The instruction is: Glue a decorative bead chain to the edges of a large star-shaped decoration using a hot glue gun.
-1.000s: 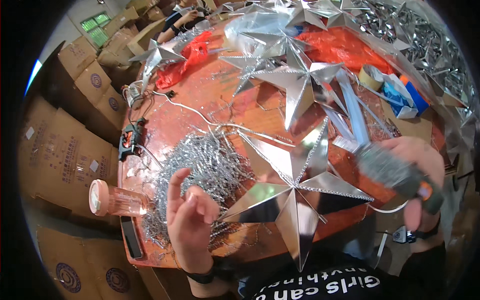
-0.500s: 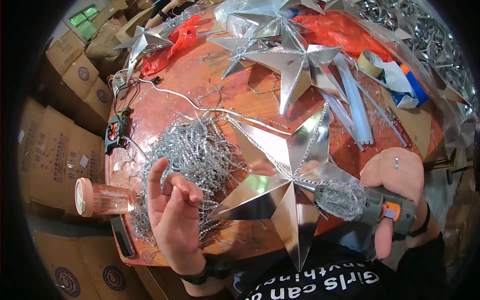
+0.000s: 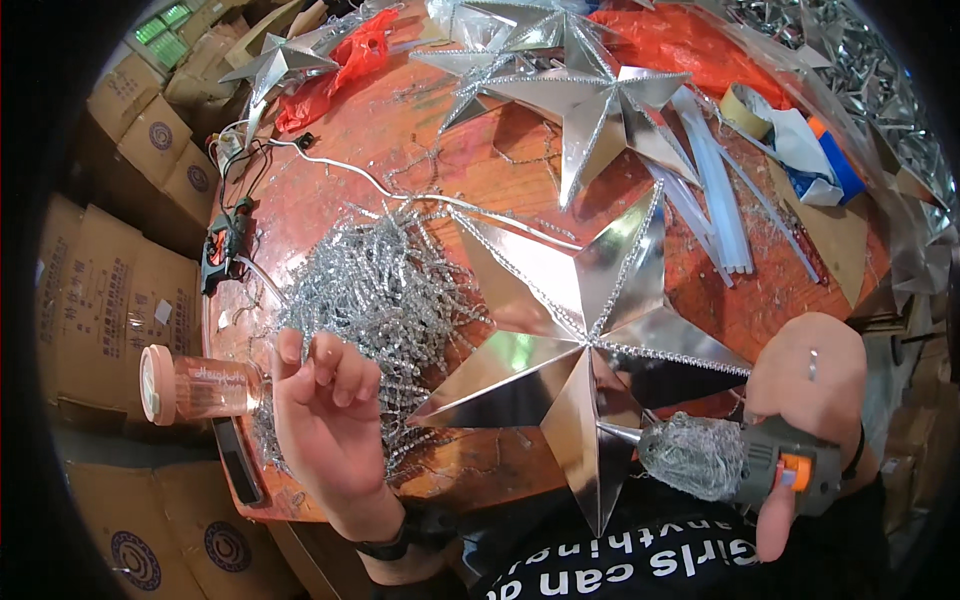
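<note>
A large shiny silver five-pointed star lies near the table's front edge, one point overhanging toward me. Silver bead trim runs along its upper left, upper right and right ridges; the lower ones look bare. My right hand grips a dark hot glue gun with an orange trigger, a finger at the trigger. Its front is wrapped in clear, crinkled material, and its nozzle tip overlaps the star's lower point. Palm up, my left hand hovers beside a heap of silver bead strands, fingers loosely curled; nothing shows in it.
Other silver stars lie at the back, with red plastic. Translucent glue sticks and a tape roll sit on the right. A pink-lidded cup, a phone and a white cable are left. Cardboard boxes stand beyond.
My right hand has drawn the glue gun nearer to me; its nozzle went from the star's right arm to its lower point. The left hand shifted left, its raised index finger now curled.
</note>
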`<state>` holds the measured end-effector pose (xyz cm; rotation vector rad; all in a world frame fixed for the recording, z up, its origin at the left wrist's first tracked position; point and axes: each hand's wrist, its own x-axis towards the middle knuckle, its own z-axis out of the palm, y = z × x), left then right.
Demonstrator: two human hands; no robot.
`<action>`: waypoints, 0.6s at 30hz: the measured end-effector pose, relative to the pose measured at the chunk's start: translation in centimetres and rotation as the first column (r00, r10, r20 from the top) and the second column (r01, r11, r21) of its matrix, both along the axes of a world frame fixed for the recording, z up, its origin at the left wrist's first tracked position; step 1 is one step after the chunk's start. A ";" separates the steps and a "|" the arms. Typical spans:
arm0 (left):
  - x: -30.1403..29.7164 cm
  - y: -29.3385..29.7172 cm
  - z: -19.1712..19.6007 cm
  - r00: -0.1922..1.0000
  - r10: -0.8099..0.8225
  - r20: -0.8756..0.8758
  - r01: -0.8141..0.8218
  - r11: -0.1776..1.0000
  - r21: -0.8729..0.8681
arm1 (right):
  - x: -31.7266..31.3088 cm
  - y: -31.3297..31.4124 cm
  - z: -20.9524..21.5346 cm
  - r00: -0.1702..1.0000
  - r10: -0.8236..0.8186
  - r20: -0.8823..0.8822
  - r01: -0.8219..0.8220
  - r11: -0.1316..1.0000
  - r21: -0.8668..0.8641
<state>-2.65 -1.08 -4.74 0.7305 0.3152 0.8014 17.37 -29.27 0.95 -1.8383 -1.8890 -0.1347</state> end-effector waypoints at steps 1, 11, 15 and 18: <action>-0.4 0.0 -0.1 0.999 0.030 -0.018 -0.030 0.999 0.016 | -0.3 0.4 0.0 1.000 -0.005 -0.021 0.005 1.000 0.003; 0.0 0.3 -0.4 0.999 0.010 -0.037 -0.008 0.999 0.049 | -1.3 -0.8 -1.7 0.995 0.097 0.006 -0.097 0.983 0.156; 0.0 0.3 -0.5 0.999 0.033 -0.023 -0.032 0.997 0.069 | -2.1 -1.1 -1.4 0.995 0.102 0.020 -0.104 0.985 0.140; -0.2 0.8 -1.3 1.000 0.002 -0.003 -0.002 0.997 0.074 | -2.5 -1.5 -1.7 0.992 0.128 -0.004 -0.126 0.982 0.140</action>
